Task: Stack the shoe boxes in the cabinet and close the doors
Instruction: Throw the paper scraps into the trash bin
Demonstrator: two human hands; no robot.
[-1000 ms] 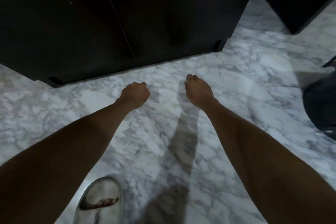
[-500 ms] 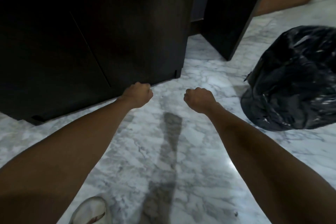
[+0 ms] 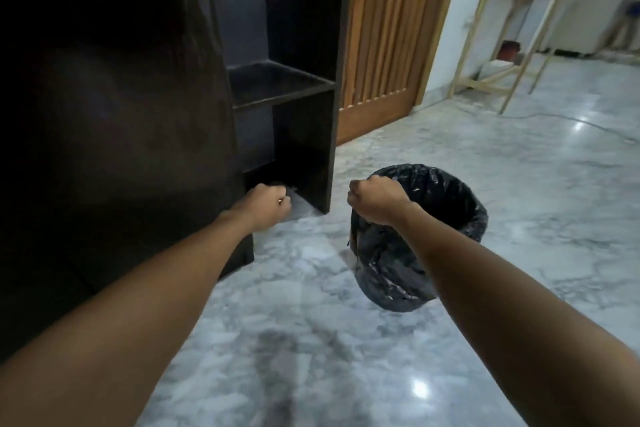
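Observation:
A tall dark cabinet fills the left of the view, its doors closed flat. No shoe box is in sight. My left hand is a fist holding nothing, held out in front of the cabinet's lower right corner. My right hand is also a fist with nothing in it, level with the left one and in front of the rim of a bin. Both arms stretch forward from the bottom of the frame.
A dark open shelf unit stands right of the cabinet. A bin lined with a black bag sits on the marble floor. Behind are a slatted wooden door and a pale wooden frame.
The view has lifted and swung right, from the floor at the cabinet's base to the shelf unit, bin and room. My right hand has curled into a fist.

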